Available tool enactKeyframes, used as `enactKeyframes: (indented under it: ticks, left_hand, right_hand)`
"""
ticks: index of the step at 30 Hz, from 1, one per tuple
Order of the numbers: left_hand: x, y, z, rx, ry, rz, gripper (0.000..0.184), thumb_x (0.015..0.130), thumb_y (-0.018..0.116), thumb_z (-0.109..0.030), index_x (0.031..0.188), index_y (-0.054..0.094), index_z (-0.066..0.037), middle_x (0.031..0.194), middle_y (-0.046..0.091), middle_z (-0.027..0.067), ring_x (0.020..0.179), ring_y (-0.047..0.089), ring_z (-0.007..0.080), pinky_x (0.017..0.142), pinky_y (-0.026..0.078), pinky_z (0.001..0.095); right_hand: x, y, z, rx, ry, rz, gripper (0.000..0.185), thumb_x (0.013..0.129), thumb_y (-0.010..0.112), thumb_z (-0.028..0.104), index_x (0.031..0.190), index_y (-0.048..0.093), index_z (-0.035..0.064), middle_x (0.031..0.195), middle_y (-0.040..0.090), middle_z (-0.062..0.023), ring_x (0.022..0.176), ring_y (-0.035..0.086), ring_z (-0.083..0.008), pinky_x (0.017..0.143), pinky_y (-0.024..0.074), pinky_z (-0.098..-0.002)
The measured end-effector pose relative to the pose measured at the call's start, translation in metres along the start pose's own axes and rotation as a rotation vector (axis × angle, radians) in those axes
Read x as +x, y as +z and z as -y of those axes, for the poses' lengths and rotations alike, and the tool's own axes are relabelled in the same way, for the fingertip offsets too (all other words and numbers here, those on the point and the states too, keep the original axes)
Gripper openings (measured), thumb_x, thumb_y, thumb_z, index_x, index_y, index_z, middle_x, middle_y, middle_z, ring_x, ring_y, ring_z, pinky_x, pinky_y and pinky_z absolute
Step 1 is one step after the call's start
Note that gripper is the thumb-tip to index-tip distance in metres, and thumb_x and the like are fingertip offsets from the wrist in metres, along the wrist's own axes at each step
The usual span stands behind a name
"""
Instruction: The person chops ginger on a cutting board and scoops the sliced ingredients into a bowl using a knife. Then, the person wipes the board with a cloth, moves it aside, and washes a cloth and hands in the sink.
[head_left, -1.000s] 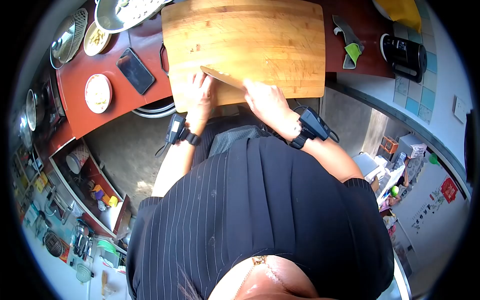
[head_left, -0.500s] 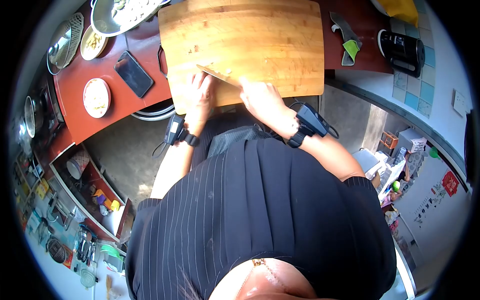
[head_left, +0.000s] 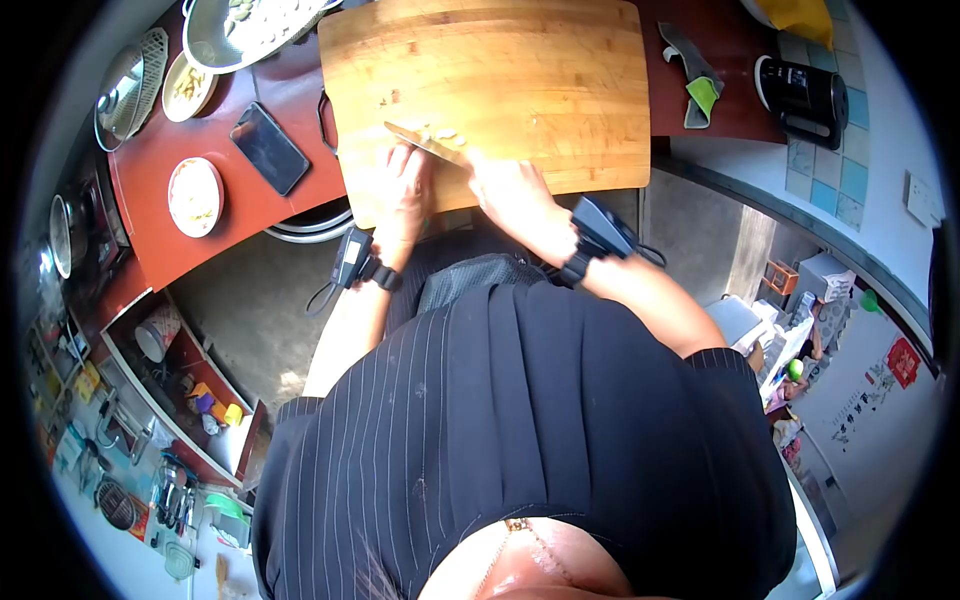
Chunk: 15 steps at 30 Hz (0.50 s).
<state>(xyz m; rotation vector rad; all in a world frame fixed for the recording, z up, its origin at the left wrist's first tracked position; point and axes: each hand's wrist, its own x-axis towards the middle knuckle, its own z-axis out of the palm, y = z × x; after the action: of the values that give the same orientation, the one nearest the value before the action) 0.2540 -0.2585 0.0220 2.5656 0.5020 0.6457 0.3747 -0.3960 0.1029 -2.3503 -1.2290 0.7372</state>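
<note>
My right hand (head_left: 512,196) is closed round the handle of a knife (head_left: 428,143) above the near part of a wooden cutting board (head_left: 480,70). The blade points left and reaches across to the fingers of my left hand (head_left: 402,190). Those fingers are bent and pressed down at the board's near left; whatever they hold is hidden behind them and the blade. A few small pale slices (head_left: 443,133) lie on the board just beyond the blade.
Left of the board, a black phone (head_left: 270,149) lies on the red counter (head_left: 150,225) near a pale bowl (head_left: 195,197) and another bowl (head_left: 188,88) of pale pieces. A metal colander (head_left: 208,45) stands behind. To the right are a cloth (head_left: 703,92) and a black kettle (head_left: 803,100).
The knife and my right hand have shifted slightly left. More pale slices show beyond the blade. My left hand stays in nearly the same place.
</note>
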Motion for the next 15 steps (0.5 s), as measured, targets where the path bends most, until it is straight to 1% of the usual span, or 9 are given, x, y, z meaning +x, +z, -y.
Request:
enactKeyframes:
  ticks: [2, 7, 8, 11, 15]
  left_hand:
    - [-0.001, 0.000, 0.003, 0.018, 0.005, 0.019, 0.020, 0.076, 0.068, -0.002, 0.096, 0.066, -0.005, 0.098, 0.063, 0.0101, 0.089, 0.059, 0.0312, 0.073, 0.053, 0.0397]
    - [0.001, 0.005, 0.004, 0.013, -0.013, -0.030, 0.018, 0.077, 0.068, -0.003, 0.095, 0.066, -0.006, 0.097, 0.064, 0.0089, 0.088, 0.059, 0.0304, 0.073, 0.053, 0.0397]
    - [-0.003, 0.003, 0.003, 0.014, -0.009, -0.027, 0.018, 0.077, 0.068, -0.003, 0.095, 0.066, -0.007, 0.096, 0.064, 0.0087, 0.088, 0.059, 0.0302, 0.072, 0.053, 0.0395]
    - [-0.004, 0.004, 0.005, 0.005, 0.014, -0.029, 0.018, 0.079, 0.067, -0.003, 0.096, 0.066, -0.007, 0.097, 0.063, 0.0087, 0.086, 0.059, 0.0299, 0.070, 0.053, 0.0385]
    - [-0.001, -0.002, 0.004, 0.032, 0.021, -0.036, 0.017, 0.079, 0.067, -0.003, 0.095, 0.066, -0.008, 0.095, 0.063, 0.0086, 0.085, 0.059, 0.0295, 0.068, 0.052, 0.0384]
  right_hand:
    - [0.007, 0.005, -0.003, 0.036, -0.033, -0.036, 0.022, 0.088, 0.062, 0.010, 0.109, 0.057, 0.0050, 0.077, 0.066, -0.0222, 0.074, 0.066, -0.0433, 0.067, 0.0550, -0.0500]
    - [-0.014, -0.015, 0.001, 0.033, -0.051, -0.058, 0.026, 0.089, 0.061, 0.011, 0.113, 0.057, 0.0044, 0.078, 0.066, -0.0236, 0.075, 0.066, -0.0443, 0.068, 0.0547, -0.0509]
    - [-0.016, -0.019, 0.005, 0.027, 0.012, 0.005, 0.025, 0.089, 0.061, 0.011, 0.114, 0.058, 0.0049, 0.077, 0.066, -0.0236, 0.074, 0.066, -0.0443, 0.068, 0.0546, -0.0514]
    - [-0.006, -0.007, 0.008, -0.002, 0.067, 0.031, 0.023, 0.090, 0.060, 0.011, 0.112, 0.059, 0.0049, 0.077, 0.066, -0.0235, 0.073, 0.066, -0.0437, 0.068, 0.0547, -0.0514]
    - [0.010, 0.012, 0.004, 0.052, -0.033, -0.066, 0.026, 0.089, 0.060, 0.011, 0.115, 0.058, 0.0055, 0.078, 0.067, -0.0234, 0.074, 0.067, -0.0429, 0.068, 0.0554, -0.0505]
